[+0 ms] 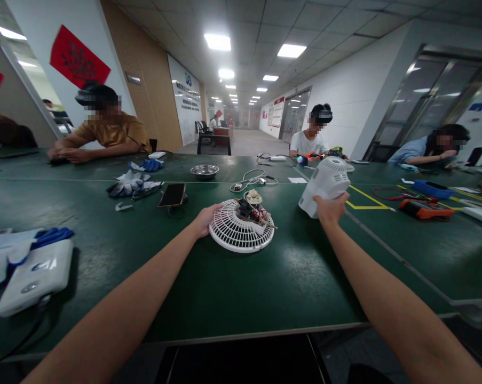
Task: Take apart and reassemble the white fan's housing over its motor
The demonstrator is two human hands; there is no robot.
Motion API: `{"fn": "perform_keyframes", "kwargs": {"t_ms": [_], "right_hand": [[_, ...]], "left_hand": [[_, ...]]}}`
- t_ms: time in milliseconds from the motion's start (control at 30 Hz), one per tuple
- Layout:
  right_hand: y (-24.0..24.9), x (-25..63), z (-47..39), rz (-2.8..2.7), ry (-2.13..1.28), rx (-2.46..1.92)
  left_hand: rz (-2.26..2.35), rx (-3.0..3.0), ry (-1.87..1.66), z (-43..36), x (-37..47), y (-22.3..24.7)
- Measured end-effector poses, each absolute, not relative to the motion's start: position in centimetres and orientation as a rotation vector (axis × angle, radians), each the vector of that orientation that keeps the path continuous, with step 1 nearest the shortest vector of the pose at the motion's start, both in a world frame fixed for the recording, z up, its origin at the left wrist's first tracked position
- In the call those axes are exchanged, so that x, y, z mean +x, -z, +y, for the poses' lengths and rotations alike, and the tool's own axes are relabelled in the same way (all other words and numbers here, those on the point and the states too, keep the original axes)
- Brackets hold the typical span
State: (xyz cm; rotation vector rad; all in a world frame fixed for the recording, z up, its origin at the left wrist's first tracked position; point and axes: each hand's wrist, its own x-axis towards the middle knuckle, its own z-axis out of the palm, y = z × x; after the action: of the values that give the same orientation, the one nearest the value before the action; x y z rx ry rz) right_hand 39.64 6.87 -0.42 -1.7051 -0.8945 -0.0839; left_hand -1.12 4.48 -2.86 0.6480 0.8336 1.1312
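My left hand [204, 221] grips the left rim of a white round fan grille [236, 238], its fingers partly hidden by the rim. On the grille sits a motor with wires [251, 209], dark with red leads and a pale part on top. Off to the right, my right hand [332, 209] is closed round the lower part of a white plastic fan housing [324, 184], which is tilted and has vent slots at its top. Whether the housing touches the table, I cannot tell. A pale cable [253, 180] lies just behind the grille.
Behind the grille stands a metal bowl [204, 171]. At left are a phone [172, 195], gloves [131, 184] and a white power bank [38, 274] with a cable. An orange multimeter [425, 209] lies at right. Several people sit round the green table [241, 298].
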Motion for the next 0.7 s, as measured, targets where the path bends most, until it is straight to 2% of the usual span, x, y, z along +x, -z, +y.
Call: {"fn": "perform_keyframes", "kwargs": {"t_ms": [233, 700], "right_hand": [[0.5, 39.4, 7.2, -0.912, -0.032, -1.778], [1.7, 41.3, 8.5, -0.937, 0.118, -1.445]], "left_hand": [[0.864, 0.641, -1.133, 5.3, -1.5, 3.5], [0.868, 0.629, -1.137, 5.6, -1.7, 3.8]]}}
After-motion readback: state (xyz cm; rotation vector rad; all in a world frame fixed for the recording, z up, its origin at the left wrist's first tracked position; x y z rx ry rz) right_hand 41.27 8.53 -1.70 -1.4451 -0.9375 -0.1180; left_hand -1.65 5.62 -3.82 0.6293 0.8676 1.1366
